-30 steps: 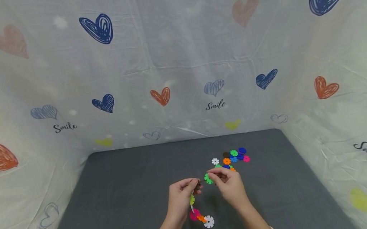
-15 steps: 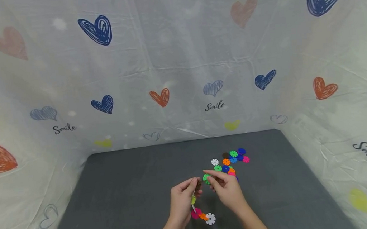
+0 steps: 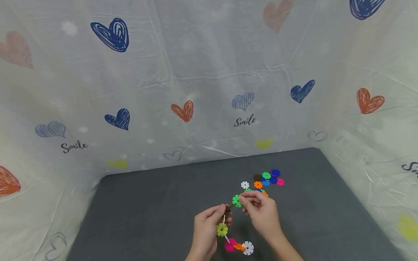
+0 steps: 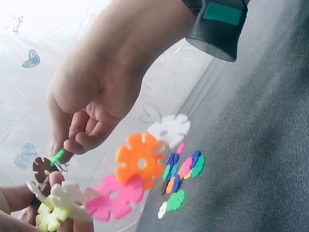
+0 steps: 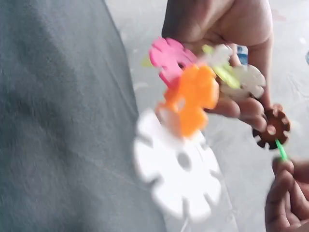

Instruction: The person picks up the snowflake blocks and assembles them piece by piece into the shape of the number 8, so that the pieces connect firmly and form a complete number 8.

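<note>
My left hand (image 3: 206, 229) pinches a brown notched snowflake disc (image 5: 272, 129) at the top end of a hanging chain of interlocking discs. Below it come white pieces, a yellow-green disc (image 3: 222, 230), a pink disc (image 5: 169, 58), an orange disc (image 4: 139, 162) and a white disc (image 3: 248, 248) at the free end. Thumb and fingers of my right hand (image 3: 265, 216) pinch a green disc (image 3: 236, 201). Seen edge-on in the right wrist view, the green disc meets the brown one at its rim; how deep their notches sit I cannot tell.
Loose discs in several colours, such as an orange disc (image 3: 258, 184) and a white one (image 3: 245, 184), lie beyond my right hand on the dark grey table (image 3: 146, 221). A heart-printed cloth (image 3: 204, 65) encloses the table's back and sides.
The chain's lower end has swung right, and its yellow-green disc shows more of its face. The green disc moved slightly left, then back right and up. Both hands keep their pinch.
</note>
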`<state>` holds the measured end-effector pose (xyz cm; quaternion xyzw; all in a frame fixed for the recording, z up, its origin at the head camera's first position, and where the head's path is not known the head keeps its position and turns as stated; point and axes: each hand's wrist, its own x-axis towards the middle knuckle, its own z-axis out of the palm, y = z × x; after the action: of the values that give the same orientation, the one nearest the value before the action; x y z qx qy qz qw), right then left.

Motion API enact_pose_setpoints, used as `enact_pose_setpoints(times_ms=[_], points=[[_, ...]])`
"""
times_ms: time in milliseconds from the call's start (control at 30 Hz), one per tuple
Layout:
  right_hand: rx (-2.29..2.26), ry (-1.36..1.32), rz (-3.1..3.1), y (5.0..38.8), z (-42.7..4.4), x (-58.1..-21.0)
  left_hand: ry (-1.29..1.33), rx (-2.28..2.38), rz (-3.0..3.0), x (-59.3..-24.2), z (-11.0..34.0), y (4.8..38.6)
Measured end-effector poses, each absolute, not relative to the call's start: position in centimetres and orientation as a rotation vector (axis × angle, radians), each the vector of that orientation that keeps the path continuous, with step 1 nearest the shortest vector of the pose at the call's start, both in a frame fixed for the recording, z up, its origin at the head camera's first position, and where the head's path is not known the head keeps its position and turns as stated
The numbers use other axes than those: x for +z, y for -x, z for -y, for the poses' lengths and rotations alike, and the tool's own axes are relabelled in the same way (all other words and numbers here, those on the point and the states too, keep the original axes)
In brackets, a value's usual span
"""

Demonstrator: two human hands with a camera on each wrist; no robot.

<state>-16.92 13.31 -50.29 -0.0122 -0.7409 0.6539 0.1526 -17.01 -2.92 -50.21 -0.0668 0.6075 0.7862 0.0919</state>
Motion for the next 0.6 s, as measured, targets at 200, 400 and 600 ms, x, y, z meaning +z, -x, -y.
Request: enact_pose_setpoints(times_ms=[200,400,600], points=[[1.903,0.118,2.079,16.5,-12.7,-50.1,0.222,2.331,-1.877,-50.3,2.8,17.0],[1.986,0.033,2.105,16.7,-12.6,-50.3,0.263,2.365,-1.881,-50.7,2.7,17.1],[2.008,-0.06,2.204,17.8,-13.8,-50.6,0.187,2.217,-1.94,-50.7,3.3,17.4]])
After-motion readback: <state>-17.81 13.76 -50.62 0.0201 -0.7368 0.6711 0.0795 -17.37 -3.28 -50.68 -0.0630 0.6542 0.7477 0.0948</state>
